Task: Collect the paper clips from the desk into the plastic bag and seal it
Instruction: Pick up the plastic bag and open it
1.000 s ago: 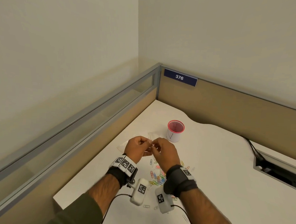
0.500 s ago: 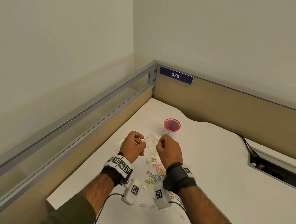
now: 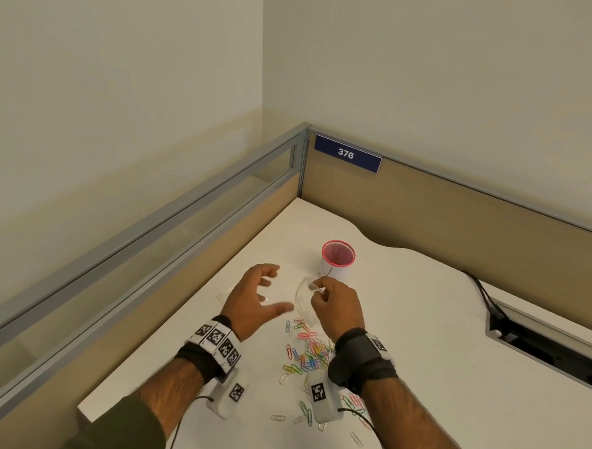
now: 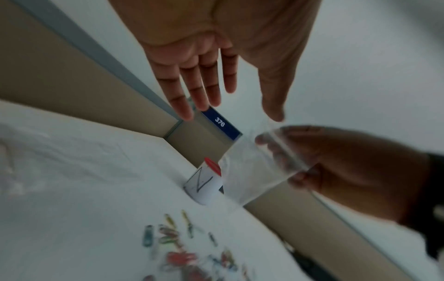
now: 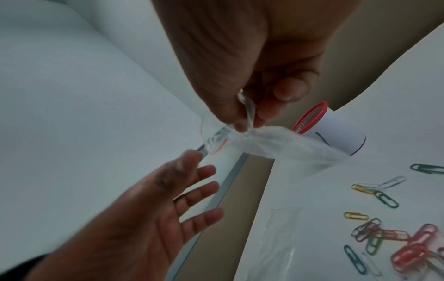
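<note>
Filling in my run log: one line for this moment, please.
right hand: pinches plastic bag | left hand: open, empty | paper clips: on desk

The small clear plastic bag [image 3: 305,298] is see-through with a thin red line at its mouth. The loose wire paper clips [image 3: 310,355] are pink, green, blue, yellow and white on my white table [image 3: 419,333]. The round mesh cup [image 3: 337,257] has a red rim and white paper wrap with black marks. My wrist bands [image 3: 218,344] carry black-and-white square codes. The dark blue sign [image 3: 347,154] reads 376 in white.
</note>
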A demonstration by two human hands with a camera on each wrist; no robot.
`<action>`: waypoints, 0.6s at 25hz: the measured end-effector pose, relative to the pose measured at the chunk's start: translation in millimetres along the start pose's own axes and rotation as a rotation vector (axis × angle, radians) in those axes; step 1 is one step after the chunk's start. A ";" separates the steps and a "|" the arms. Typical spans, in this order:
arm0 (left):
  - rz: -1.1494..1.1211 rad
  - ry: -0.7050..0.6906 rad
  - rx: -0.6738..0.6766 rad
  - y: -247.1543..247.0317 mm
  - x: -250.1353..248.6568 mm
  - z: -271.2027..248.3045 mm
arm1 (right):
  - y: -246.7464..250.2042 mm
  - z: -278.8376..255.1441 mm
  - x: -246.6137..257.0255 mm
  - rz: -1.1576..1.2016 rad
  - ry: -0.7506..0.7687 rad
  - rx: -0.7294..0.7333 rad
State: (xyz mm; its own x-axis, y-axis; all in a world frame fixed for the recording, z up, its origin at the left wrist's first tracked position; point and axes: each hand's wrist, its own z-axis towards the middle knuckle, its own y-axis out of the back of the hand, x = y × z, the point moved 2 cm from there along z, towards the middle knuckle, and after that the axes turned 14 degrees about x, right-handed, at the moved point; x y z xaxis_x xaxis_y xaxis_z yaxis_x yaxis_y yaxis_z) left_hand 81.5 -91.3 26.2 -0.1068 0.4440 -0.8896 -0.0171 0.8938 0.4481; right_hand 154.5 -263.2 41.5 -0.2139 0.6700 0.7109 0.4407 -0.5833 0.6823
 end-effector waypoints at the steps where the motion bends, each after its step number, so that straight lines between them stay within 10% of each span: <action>1: 0.092 -0.011 0.076 -2.1 2.0 -0.4 | -1.2 -0.6 1.4 0.009 0.033 0.043; 4: 0.289 -0.055 0.221 -20.6 1.7 4.7 | -11.7 -2.3 11.9 0.032 0.118 0.176; 15: 0.153 -0.078 0.084 -29.2 9.9 11.9 | -4.4 6.7 10.3 -0.022 0.047 0.081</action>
State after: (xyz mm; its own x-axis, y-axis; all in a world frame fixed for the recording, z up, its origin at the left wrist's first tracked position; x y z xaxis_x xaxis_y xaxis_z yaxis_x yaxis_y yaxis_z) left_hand 92.8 -112.2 3.2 -0.0245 0.5760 -0.8171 0.0768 0.8160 0.5729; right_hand 156.2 -250.7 44.7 -0.2643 0.6584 0.7048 0.5044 -0.5285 0.6828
